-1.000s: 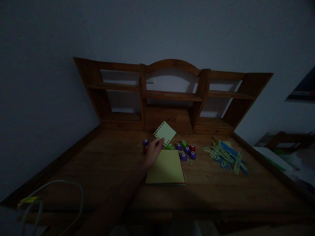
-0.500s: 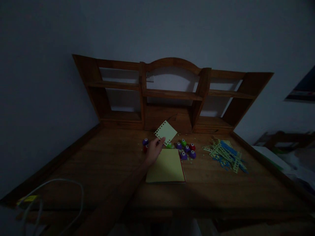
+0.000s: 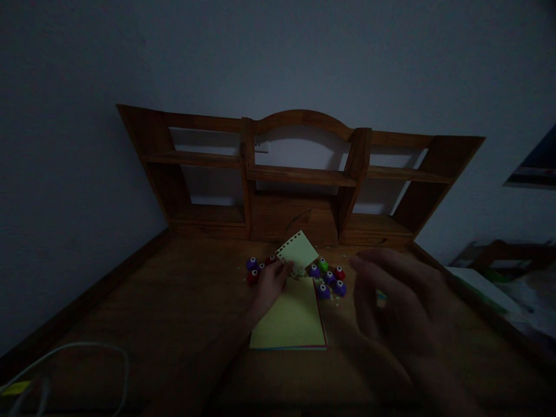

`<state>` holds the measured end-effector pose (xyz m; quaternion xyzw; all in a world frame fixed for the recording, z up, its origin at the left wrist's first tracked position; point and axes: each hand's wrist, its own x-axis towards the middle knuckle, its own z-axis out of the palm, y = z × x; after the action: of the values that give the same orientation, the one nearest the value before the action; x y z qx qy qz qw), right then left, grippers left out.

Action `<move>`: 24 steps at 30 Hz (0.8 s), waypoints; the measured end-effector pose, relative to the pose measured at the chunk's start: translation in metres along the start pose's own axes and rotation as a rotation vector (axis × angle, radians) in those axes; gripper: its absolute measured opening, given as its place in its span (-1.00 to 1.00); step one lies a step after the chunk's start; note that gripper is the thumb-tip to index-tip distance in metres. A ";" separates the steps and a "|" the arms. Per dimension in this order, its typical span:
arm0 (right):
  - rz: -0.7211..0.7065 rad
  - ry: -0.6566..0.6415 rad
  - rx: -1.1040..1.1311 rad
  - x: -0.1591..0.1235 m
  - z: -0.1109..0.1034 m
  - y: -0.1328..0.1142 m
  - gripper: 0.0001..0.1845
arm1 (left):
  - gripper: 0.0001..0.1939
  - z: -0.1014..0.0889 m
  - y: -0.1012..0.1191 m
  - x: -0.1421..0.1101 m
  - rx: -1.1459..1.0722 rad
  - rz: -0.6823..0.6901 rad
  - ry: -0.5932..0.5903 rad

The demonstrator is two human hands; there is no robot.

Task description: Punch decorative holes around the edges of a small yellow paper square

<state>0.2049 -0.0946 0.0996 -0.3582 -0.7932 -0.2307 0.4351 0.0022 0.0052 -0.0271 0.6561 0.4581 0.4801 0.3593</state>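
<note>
Between the thumb and fingers of my left hand is a small pale yellow-green paper square, tilted corner-up, with a row of punched holes along its edges. Below that hand lies a stack of yellow paper with red and blue sheets showing at its edges. Small craft punches in purple, red and green stand around the held square. My right hand is close to the camera at the right, its fingers curled and blurred; whether they hold anything is unclear.
A wooden shelf unit runs along the back of the desk. Tiny paper bits are scattered by the punches. A pale cable loops at the front left. My right hand hides most of the strip pile.
My right hand has come into view from the lower right, covering the paper strips. My left hand and the held square have shifted slightly down and right; the view has tilted a little.
</note>
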 end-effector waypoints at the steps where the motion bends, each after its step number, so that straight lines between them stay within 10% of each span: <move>1: 0.013 0.005 -0.019 0.000 0.007 0.010 -0.63 | -0.55 0.001 -0.002 0.000 -0.018 -0.022 -0.008; 9: 0.227 -0.382 -0.313 -0.059 0.069 0.083 -0.79 | -0.64 0.008 -0.005 -0.008 -0.074 -0.115 -0.096; 24: 0.364 -0.416 -0.084 -0.062 0.063 0.078 -0.67 | -0.62 0.009 0.026 -0.018 0.168 -0.260 -0.161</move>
<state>0.2539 -0.0250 0.0182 -0.5521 -0.7778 -0.1027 0.2822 0.0148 -0.0202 -0.0115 0.6554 0.5473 0.3354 0.3980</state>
